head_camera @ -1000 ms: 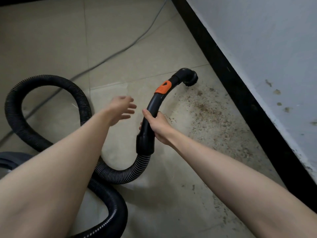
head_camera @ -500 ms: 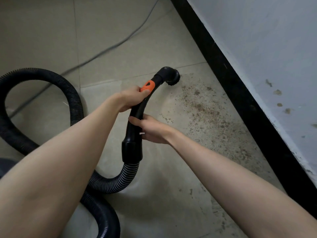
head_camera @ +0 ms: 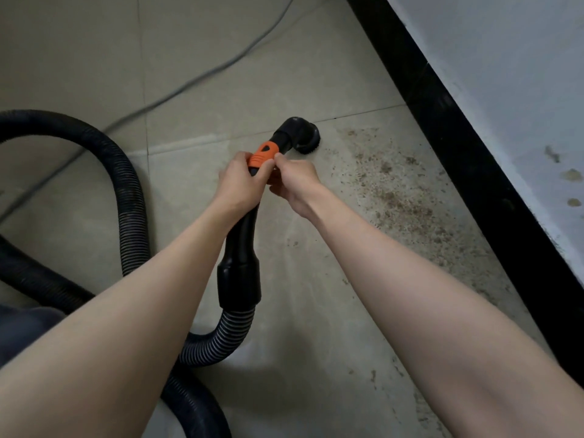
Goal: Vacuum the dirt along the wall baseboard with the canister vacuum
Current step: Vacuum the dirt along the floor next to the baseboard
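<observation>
A black vacuum handle (head_camera: 241,245) with an orange collar (head_camera: 263,154) ends in a round brush nozzle (head_camera: 306,139) just above the tiled floor. My left hand (head_camera: 238,181) grips the handle right below the orange collar. My right hand (head_camera: 295,181) is at the collar's right side, thumb and fingers pinching it. Brown dirt (head_camera: 401,197) is scattered on the tile to the right of the nozzle, spreading toward the black baseboard (head_camera: 467,159). The ribbed black hose (head_camera: 132,191) loops away to the left.
A grey power cable (head_camera: 196,80) crosses the floor at the upper left. A stained pale wall (head_camera: 521,74) rises above the baseboard on the right. A dark shape, partly seen, lies at the left edge (head_camera: 22,324).
My left hand came from the air onto the handle by the orange collar. My right hand slid up from the lower handle to the collar. The nozzle shifted left, away from the dirt.
</observation>
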Demonstrator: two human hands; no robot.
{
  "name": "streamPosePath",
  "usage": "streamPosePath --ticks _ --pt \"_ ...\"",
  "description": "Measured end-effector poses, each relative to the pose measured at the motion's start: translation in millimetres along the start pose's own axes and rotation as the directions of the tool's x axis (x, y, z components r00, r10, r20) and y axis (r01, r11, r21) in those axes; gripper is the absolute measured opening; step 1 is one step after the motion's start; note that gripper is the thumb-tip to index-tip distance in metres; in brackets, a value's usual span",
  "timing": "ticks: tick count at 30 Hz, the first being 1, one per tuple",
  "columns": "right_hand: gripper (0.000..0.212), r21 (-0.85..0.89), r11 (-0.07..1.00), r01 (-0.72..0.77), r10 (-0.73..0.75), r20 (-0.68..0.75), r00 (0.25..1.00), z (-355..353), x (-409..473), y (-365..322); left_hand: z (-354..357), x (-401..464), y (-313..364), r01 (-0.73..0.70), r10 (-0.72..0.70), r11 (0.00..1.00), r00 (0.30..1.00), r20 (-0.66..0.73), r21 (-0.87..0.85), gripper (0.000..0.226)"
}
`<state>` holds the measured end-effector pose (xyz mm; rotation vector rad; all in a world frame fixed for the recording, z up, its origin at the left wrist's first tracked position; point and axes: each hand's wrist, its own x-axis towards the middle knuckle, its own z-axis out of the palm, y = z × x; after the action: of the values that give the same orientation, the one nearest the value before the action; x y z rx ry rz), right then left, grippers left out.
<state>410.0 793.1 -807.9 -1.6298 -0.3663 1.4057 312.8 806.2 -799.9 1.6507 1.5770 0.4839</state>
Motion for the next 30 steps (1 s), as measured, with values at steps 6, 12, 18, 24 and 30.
streamPosePath --ticks 6,12,18,24,30 --pt "0.033 0.243 0.968 -0.055 0.066 -0.035 0.997 -27.0 10.6 -10.4 16.5 5.3 3.6 -0.068 0.067 0.998 0.997 0.041 0.019 0.036" --pt "0.033 0.364 0.931 -0.02 0.038 -0.041 0.998 -58.5 21.8 -17.0 40.3 21.8 21.1 -0.166 0.161 0.985 0.984 0.07 0.057 0.033" --pt "0.034 0.456 0.89 0.009 0.004 -0.028 1.0 -82.6 33.9 -20.8 55.0 39.0 37.8 -0.193 0.183 0.978 0.976 0.12 0.075 0.035" --pt "0.033 0.507 0.862 -0.01 0.032 -0.034 0.999 -98.4 43.7 -27.7 70.5 34.3 52.1 -0.213 0.199 0.976 0.961 0.19 0.054 0.038" --pt "0.036 0.575 0.818 -0.024 0.061 -0.045 0.997 -93.2 51.0 -33.2 57.3 27.4 38.2 -0.157 0.149 0.987 0.96 0.238 0.015 0.033"
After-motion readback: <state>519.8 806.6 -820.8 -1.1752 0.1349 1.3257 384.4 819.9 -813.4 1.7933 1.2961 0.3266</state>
